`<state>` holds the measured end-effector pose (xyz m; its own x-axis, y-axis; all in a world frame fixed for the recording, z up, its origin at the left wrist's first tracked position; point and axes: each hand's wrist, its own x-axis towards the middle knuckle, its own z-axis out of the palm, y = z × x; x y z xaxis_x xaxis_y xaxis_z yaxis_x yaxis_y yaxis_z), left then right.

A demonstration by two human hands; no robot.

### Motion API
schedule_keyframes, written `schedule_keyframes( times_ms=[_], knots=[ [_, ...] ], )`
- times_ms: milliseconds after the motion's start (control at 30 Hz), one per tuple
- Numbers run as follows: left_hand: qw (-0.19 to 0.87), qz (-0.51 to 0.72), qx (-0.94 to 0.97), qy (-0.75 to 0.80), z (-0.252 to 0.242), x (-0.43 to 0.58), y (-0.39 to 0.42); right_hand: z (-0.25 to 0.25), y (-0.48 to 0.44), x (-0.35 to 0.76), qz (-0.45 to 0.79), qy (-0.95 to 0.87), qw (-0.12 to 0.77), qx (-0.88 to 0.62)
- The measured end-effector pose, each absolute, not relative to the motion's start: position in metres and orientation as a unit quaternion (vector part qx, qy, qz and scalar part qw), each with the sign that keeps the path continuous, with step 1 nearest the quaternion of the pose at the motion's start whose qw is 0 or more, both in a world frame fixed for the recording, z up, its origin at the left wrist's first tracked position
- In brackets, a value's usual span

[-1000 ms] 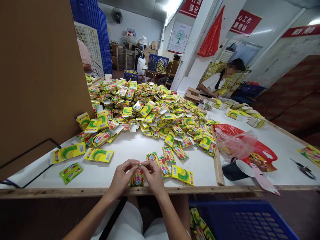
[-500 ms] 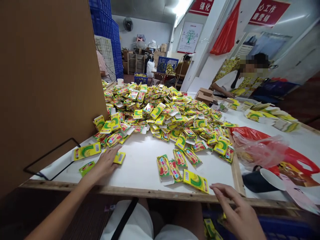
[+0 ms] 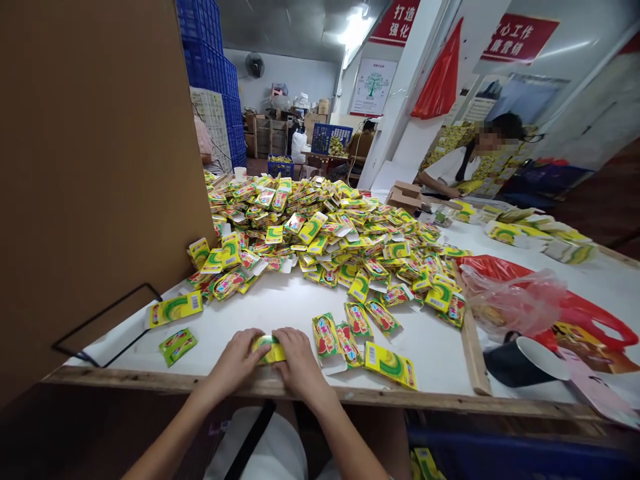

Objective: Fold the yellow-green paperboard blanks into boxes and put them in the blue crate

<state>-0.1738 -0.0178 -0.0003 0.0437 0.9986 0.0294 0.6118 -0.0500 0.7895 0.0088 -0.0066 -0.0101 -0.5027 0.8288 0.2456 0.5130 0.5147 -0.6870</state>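
Note:
Near the table's front edge, a small yellow-green box (image 3: 271,353) lies between my two hands. My left hand (image 3: 241,355) grips its left end, and my right hand (image 3: 297,360) has its fingers on the right end. To the right are several loose boxes, among them a red-and-green one (image 3: 327,335) and a yellow one (image 3: 391,365) lying flat. Left of my hands lies a small green packet (image 3: 178,345), with another yellow box (image 3: 175,309) behind it.
A big pile of boxes (image 3: 320,233) covers the back of the table. At left stand a brown cardboard panel (image 3: 100,167) and a black wire frame (image 3: 105,313). Beyond a wooden strip (image 3: 474,353) are a dark cup (image 3: 520,361) and a red bag (image 3: 585,307). A co-worker (image 3: 450,167) sits back right.
My left hand has moved right, bringing the yellow box from the left to the front middle. My right hand has come in from the right edge and now meets the box.

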Motion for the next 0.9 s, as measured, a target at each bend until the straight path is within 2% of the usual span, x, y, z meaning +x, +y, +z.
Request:
schedule_keyframes(
  times_ms=[100, 167, 367, 433, 567, 700, 900],
  knots=[
    [0.427, 0.414, 0.577, 0.56, 0.012, -0.173, -0.014, -0.008, -0.007, 0.017, 0.337, -0.78, 0.342, -0.4],
    [0.469, 0.459, 0.548, 0.519, 0.017, -0.165, -0.012, -0.006, -0.01, 0.022, 0.383, -0.735, 0.383, -0.407],
    [0.422, 0.48, 0.597, 0.485, 0.008, -0.137, -0.023, -0.006, -0.021, 0.032, 0.412, -0.655, 0.465, -0.43],
    [0.396, 0.483, 0.615, 0.481, -0.001, -0.133, -0.031, -0.007, -0.027, 0.037, 0.385, -0.643, 0.5, -0.434],
    [0.281, 0.48, 0.708, 0.435, -0.014, -0.133, -0.046, -0.01, -0.047, 0.047, 0.298, -0.666, 0.536, -0.424],
    [0.274, 0.464, 0.748, 0.387, -0.019, -0.134, -0.055, -0.014, -0.06, 0.054, 0.258, -0.675, 0.558, -0.408],
    [0.329, 0.436, 0.686, 0.48, -0.003, -0.125, -0.044, -0.008, -0.047, 0.051, 0.321, -0.686, 0.487, -0.435]
  ],
)
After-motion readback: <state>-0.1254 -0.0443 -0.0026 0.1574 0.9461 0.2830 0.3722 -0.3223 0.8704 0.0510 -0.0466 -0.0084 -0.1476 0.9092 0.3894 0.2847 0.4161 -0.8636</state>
